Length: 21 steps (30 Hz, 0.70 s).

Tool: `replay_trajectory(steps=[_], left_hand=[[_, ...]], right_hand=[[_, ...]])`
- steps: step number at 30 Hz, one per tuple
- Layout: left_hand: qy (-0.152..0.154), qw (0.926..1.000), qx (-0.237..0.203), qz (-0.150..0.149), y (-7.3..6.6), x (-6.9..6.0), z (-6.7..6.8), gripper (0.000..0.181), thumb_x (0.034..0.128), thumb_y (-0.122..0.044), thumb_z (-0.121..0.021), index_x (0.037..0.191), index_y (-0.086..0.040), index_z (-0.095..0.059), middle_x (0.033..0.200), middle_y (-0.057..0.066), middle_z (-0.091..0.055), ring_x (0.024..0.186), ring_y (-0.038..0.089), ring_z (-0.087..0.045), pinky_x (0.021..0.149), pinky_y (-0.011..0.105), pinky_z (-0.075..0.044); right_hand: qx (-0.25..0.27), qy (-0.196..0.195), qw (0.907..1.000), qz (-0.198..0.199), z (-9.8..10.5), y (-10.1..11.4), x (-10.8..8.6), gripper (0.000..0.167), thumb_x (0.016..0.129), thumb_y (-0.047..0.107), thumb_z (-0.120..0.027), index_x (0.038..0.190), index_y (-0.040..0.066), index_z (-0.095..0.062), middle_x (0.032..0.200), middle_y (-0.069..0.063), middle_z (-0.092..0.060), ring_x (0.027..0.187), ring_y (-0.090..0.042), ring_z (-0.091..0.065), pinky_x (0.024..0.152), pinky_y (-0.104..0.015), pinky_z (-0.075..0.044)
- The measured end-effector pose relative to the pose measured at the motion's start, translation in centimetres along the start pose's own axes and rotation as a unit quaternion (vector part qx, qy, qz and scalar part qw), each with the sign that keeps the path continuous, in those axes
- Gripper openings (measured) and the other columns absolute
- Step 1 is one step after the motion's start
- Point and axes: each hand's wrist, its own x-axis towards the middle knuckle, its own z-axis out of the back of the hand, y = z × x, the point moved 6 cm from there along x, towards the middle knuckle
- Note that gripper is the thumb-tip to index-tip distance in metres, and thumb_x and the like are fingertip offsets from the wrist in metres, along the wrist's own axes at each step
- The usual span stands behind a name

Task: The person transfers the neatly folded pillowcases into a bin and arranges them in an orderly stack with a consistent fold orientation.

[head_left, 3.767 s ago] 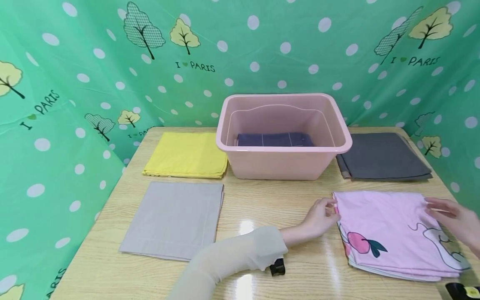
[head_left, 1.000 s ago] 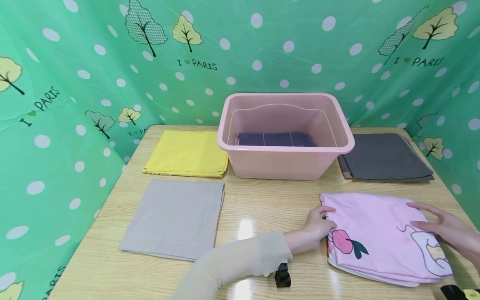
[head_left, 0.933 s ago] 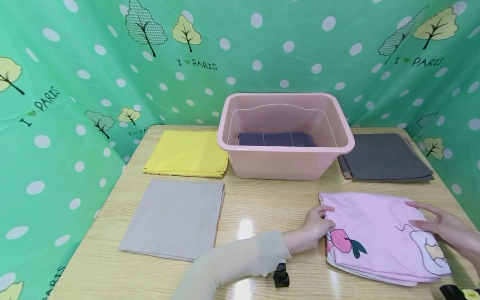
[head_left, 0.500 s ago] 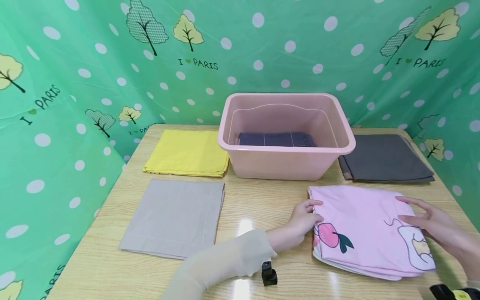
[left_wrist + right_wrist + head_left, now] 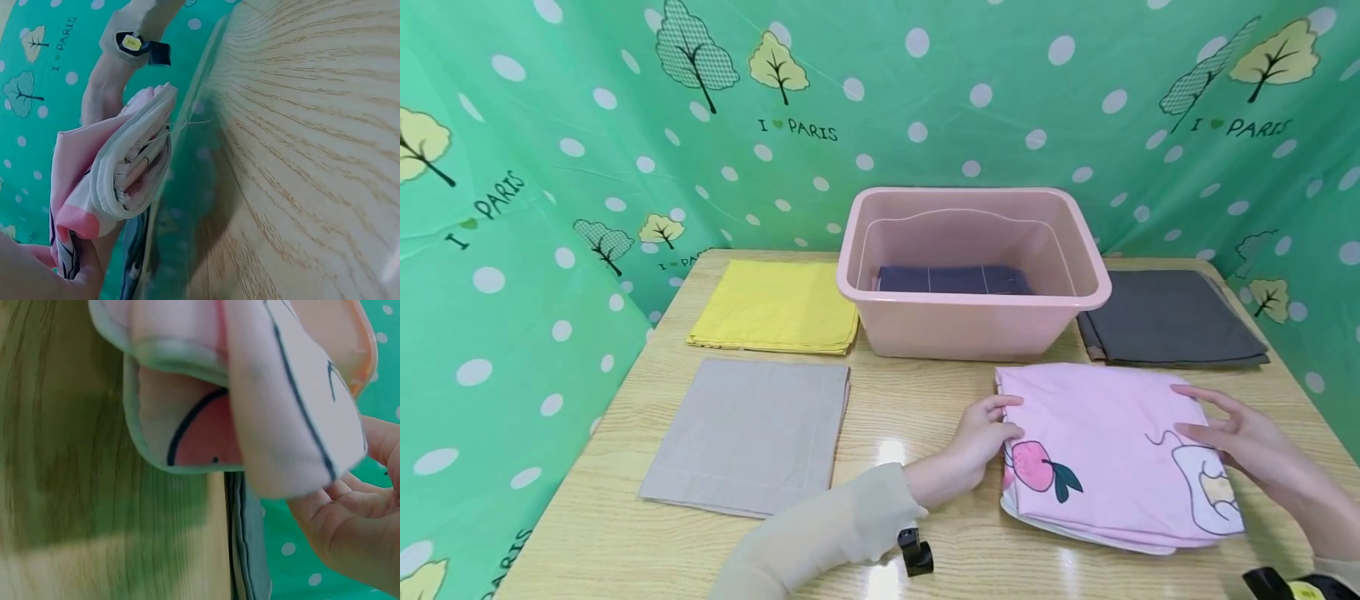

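Observation:
A folded pink cloth [image 5: 1097,454] with a peach print and a white figure lies between my two hands at the right of the head view. My left hand [image 5: 973,442] grips its left edge, thumb and fingers on the layers. The right hand [image 5: 1243,433] holds the opposite edge, fingers over and under it. In the left wrist view the folded layers of the cloth [image 5: 100,162] stand above the wood. The right wrist view shows the cloth [image 5: 281,400] hanging in folds, with the right hand [image 5: 350,519] at its edge.
A pink bin [image 5: 955,325] with a dark blue cloth [image 5: 955,280] inside stands at the back. Folded yellow [image 5: 778,307] and grey [image 5: 748,433] cloths lie at the left, a dark grey cloth [image 5: 1172,317] at the back right. A green curtain [image 5: 910,100] hangs behind.
Both hands and the pink cloth between them have moved to the left and slightly away from the table's front. The bin and the other cloths have stayed in place.

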Motion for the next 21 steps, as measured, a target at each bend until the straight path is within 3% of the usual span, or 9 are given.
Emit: replay_trajectory(steps=[5,12,21], left_hand=[[0.001,0.9999,0.005,-0.012,-0.4,-0.2,0.9,0.039,0.0676,0.013,-0.057,0.102,-0.005,-0.063,0.112,0.014,-0.057,0.08,0.012,-0.057,0.068,0.022,-0.049],[0.014,0.9997,-0.001,-0.019,-0.9,-0.5,2.1,0.04,0.0691,0.011,-0.057,0.106,-0.005,-0.062,0.113,0.012,-0.058,0.074,0.009,-0.056,0.059,0.017,-0.046],[0.017,0.9996,-0.011,-0.018,-1.5,-1.1,3.6,0.041,0.0712,0.009,-0.056,0.109,-0.006,-0.06,0.113,0.011,-0.057,0.064,0.006,-0.05,0.054,0.017,-0.042]], right_hand=[[-0.007,-0.013,0.9999,0.003,-0.9,1.9,-0.5,0.05,0.087,0.025,-0.056,0.119,0.053,-0.03,0.054,0.01,-0.043,0.052,-0.007,-0.048,0.051,-0.028,-0.044],[0.003,-0.013,0.9999,-0.002,-2.0,4.2,-1.0,0.05,0.088,0.02,-0.055,0.12,0.05,-0.031,0.071,0.0,-0.063,0.06,-0.01,-0.056,0.056,-0.027,-0.048],[0.025,-0.008,0.9995,0.017,-2.9,5.4,-0.6,0.054,0.088,0.019,-0.055,0.132,0.037,-0.03,0.08,-0.002,-0.066,0.067,-0.013,-0.06,0.06,-0.029,-0.05]])
